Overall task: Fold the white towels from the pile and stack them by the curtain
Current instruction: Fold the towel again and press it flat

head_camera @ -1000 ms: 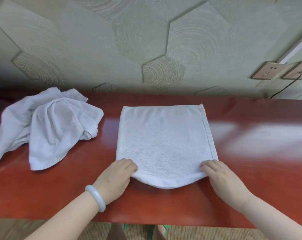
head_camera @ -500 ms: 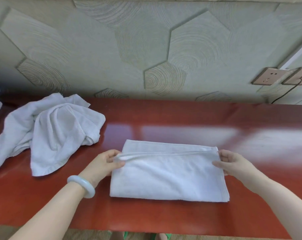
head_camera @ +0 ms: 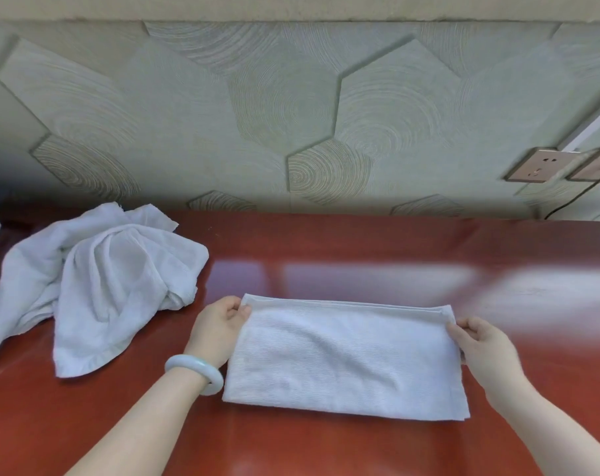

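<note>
Two hands hold the folded towel (head_camera: 343,359), which lies flat between them: my left hand (head_camera: 219,324) pinches its far left corner and my right hand (head_camera: 480,345) pinches the far right one. I judge it light, soft and limp, so the corners and the doubled far edge are the best holds. The glossy red surface (head_camera: 360,448) looks slick, so cloth should slide easily. Left of my left hand lies the crumpled pile (head_camera: 95,286). Beyond both hands is a patterned wall (head_camera: 291,115), with sockets (head_camera: 528,164) past the right.
</note>
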Action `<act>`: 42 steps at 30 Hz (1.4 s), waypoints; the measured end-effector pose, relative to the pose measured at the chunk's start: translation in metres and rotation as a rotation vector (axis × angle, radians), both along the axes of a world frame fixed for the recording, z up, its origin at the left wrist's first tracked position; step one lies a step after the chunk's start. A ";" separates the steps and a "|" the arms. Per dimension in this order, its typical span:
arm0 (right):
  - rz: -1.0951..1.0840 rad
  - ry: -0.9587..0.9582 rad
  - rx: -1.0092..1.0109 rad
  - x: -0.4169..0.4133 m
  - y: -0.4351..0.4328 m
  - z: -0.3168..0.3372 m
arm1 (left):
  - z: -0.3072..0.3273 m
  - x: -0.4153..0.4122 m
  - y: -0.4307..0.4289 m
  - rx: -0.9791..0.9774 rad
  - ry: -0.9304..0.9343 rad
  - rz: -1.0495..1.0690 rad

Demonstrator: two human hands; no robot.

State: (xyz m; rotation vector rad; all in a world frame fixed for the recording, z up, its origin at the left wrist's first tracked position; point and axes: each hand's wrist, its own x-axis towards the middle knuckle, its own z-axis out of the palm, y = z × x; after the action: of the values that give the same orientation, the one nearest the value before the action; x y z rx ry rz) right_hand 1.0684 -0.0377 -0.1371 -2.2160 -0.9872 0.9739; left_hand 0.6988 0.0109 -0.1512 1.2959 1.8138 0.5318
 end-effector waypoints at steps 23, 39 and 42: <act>0.476 -0.850 0.227 -0.049 0.024 -0.019 | -0.001 0.040 0.001 0.091 0.221 0.097; 0.836 -0.404 0.159 -0.108 0.070 -0.035 | -0.015 0.027 -0.006 0.206 -0.627 0.283; 0.789 -0.303 0.129 -0.107 0.074 -0.035 | -0.013 0.024 -0.004 0.167 -0.726 0.257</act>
State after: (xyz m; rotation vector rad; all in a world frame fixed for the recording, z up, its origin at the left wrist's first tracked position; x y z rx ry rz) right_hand 0.9613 0.0363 -0.1722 -1.9002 -2.0890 0.8405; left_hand 0.7231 0.0065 -0.1641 0.8095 1.3331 1.1461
